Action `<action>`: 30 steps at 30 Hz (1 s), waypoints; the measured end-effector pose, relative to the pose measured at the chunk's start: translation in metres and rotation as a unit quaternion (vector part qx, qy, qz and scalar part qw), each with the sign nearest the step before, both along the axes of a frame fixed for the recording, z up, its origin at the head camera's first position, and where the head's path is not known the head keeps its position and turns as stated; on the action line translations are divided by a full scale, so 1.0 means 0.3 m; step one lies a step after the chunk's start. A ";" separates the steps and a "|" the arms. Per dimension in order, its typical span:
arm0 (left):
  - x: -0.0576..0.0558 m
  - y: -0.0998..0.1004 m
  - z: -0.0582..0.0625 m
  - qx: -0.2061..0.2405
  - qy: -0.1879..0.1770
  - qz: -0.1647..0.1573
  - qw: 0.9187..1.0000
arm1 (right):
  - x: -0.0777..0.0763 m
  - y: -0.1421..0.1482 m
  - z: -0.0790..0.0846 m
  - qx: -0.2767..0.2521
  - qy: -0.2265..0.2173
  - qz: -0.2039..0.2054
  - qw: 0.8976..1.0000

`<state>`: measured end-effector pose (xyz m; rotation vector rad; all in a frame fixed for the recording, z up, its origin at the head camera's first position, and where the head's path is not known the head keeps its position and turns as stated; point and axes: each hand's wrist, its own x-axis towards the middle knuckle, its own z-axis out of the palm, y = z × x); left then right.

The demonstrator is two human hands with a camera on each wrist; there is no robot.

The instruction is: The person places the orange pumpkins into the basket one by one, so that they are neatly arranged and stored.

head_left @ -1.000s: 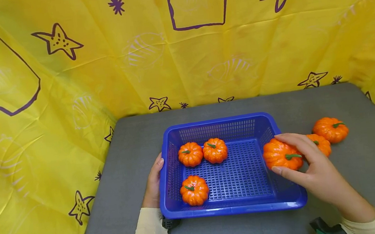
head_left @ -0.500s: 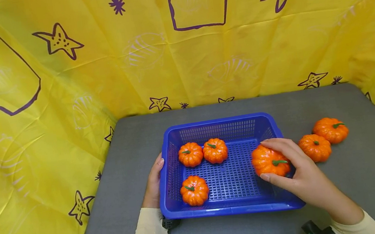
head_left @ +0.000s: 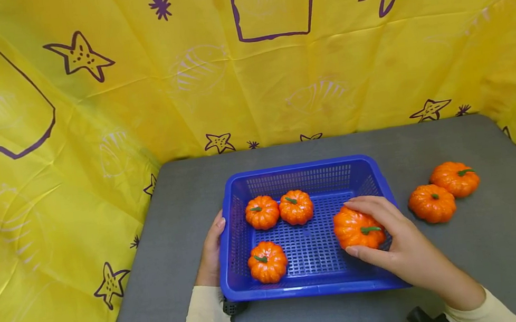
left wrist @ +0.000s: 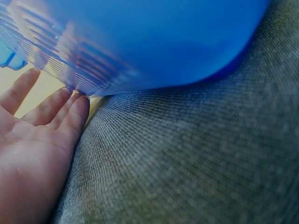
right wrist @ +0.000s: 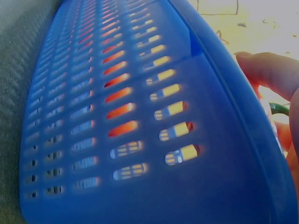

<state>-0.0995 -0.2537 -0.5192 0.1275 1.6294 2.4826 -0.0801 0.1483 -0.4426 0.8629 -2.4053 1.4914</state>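
In the head view my right hand [head_left: 404, 248] grips a small orange pumpkin [head_left: 357, 228] with a green stem, thumb on its near side and fingers over the far side. The pumpkin is over the right part of a blue plastic basket [head_left: 320, 288]. Inside, toward the left, sit three more pumpkins: one at the back left [head_left: 262, 213], one beside it [head_left: 296, 208] and one at the front [head_left: 268, 263]. My left hand [head_left: 212, 251] rests against the basket's left side; the left wrist view shows its fingers [left wrist: 56, 105] extended, with tips at the slotted wall.
Two more pumpkins lie close together on the grey table to the right of the basket, a nearer one [head_left: 432, 204] and a farther one [head_left: 454, 179]. A yellow cloth [head_left: 269, 90] with starfish drawings hangs behind the table [head_left: 194, 184] and along its sides.
My right hand has carried the pumpkin leftward, from the basket's right rim to over its inside. The nearer table pumpkin has come into full view. The left hand and basket stay put.
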 end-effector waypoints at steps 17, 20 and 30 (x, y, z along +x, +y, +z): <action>0.001 0.001 0.002 0.001 -0.003 0.002 1.000 | 0.006 -0.073 -0.006 0.028 -0.020 0.025 0.999; 0.000 0.002 0.001 0.001 -0.003 0.003 1.000 | 0.005 -0.086 -0.010 0.032 -0.022 0.030 0.999; -0.001 -0.001 -0.007 0.009 0.002 0.000 1.000 | 0.011 -0.135 -0.008 0.038 -0.031 0.051 0.997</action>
